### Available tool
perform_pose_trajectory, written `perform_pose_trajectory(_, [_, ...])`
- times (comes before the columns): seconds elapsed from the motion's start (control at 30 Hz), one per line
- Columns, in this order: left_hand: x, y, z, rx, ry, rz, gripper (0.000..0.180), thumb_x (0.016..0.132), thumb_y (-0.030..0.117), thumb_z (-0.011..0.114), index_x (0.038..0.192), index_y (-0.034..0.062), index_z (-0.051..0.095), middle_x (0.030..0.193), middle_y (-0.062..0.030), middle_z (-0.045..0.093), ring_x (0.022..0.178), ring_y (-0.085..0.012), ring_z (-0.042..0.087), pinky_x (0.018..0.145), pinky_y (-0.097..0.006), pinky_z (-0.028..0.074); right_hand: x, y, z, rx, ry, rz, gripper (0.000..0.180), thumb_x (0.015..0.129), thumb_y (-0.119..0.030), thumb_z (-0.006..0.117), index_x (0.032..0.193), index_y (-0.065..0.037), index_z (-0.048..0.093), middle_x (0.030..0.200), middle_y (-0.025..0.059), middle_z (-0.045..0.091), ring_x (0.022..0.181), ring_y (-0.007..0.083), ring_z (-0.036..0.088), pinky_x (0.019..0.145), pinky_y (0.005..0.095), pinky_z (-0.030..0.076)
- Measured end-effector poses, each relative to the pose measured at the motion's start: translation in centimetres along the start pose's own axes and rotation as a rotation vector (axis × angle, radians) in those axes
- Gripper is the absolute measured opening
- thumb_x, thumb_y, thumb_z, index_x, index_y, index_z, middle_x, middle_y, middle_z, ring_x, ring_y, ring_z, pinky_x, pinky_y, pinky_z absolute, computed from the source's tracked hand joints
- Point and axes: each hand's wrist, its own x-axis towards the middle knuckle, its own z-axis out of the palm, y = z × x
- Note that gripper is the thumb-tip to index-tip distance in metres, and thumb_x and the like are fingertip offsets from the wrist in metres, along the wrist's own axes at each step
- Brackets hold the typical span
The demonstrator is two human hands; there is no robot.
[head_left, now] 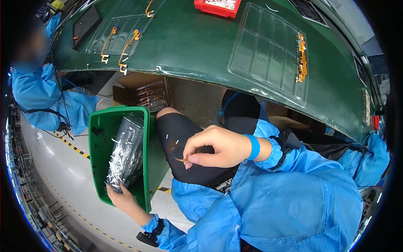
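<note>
At the left, my left hand [121, 199] grips the lower end of a clear plastic tray [133, 126] tilted inside a green bin [146, 168]. Many small white strips [119, 161] lie over the tray. Above my lap, my right hand [214, 147] is closed in a pinch, thumb against fingers. A thin brownish strip [180, 159] sticks out from between its fingertips; its exact kind is too small to make out. A blue band [253, 147] circles my right wrist. Small white bits lie on my dark trouser leg [178, 130].
On the green table [189, 46] lie a clear tray [262, 54] with orange flex cables [302, 59], another tray with loose flex cables [129, 48], and a red box [218, 6] of white pieces. Below stands a cardboard box [126, 80]. A co-worker's blue sleeve [35, 88] is at the left.
</note>
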Motion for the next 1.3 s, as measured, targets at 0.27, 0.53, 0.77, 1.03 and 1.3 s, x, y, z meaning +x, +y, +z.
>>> perform_pose_trajectory(0.27, [-4.3, 13.4, -2.5, -1.334, -0.78, 0.125, 0.04, 0.101, 0.02, 0.046, 0.129, -0.0084, 0.048, 0.124, -0.0228, 0.058, 0.114, -0.0305, 0.059, 0.099, -0.04, 0.044, 0.1, -0.2, 0.0, 0.0, -0.03, -0.014, 0.01, 0.091, -0.005, 0.056, 0.095, 0.0, 0.064, 0.09, 0.0108, 0.071, 0.084, 0.0227, 0.069, 0.077, 0.0318, 0.052])
perform_pose_trajectory(0.53, [-4.4, 15.3, -3.8, -1.646, -0.968, -0.127, 0.034, 0.096, 0.015, 0.052, 0.116, -0.0118, 0.055, 0.095, -0.019, 0.066, 0.087, -0.0256, 0.066, 0.083, -0.039, 0.054, -1.1, -0.6, -1.0, -0.085, 0.005, 0.009, 0.011, 0.09, -0.01, 0.056, 0.093, -0.001, 0.062, 0.085, 0.0108, 0.07, 0.081, 0.0251, 0.069, 0.075, 0.0337, 0.053])
perform_pose_trajectory(0.77, [-5.0, 15.9, -4.1, -1.388, -0.817, -0.095, 0.025, 0.094, 0.008, 0.056, 0.112, -0.0092, 0.058, 0.088, -0.0148, 0.066, 0.08, -0.0195, 0.066, 0.074, -0.032, 0.054, -1.9, 0.4, -2.0, -0.076, -0.12, -0.101, 0.015, 0.089, -0.013, 0.063, 0.094, 0.0, 0.068, 0.084, 0.0117, 0.07, 0.081, 0.0235, 0.069, 0.073, 0.0323, 0.053])
perform_pose_trajectory(1.03, [-4.4, 18.3, -5.4, -1.252, -1.08, 0.017, 0.012, 0.093, 0.002, 0.057, 0.102, -0.0049, 0.056, 0.085, -0.0118, 0.066, 0.074, -0.0158, 0.065, 0.071, -0.028, 0.052, -0.7, 1.1, -0.2, 0.106, -0.113, 0.052, 0.017, 0.092, -0.014, 0.061, 0.095, 0.003, 0.064, 0.081, 0.0085, 0.069, 0.076, 0.0149, 0.067, 0.071, 0.0288, 0.053])
perform_pose_trajectory(1.3, [-5.1, 18.1, -4.0, -0.695, -0.066, 0.941, 0.023, 0.08, -0.004, 0.065, 0.103, -0.0029, 0.062, 0.099, -0.0165, 0.066, 0.098, -0.032, 0.065, 0.091, -0.045, 0.05, -1.2, 0.2, -0.2, 0.028, -0.023, 0.116, 0.013, 0.093, -0.011, 0.058, 0.094, 0.002, 0.064, 0.083, 0.0098, 0.071, 0.078, 0.019, 0.07, 0.072, 0.0302, 0.053])
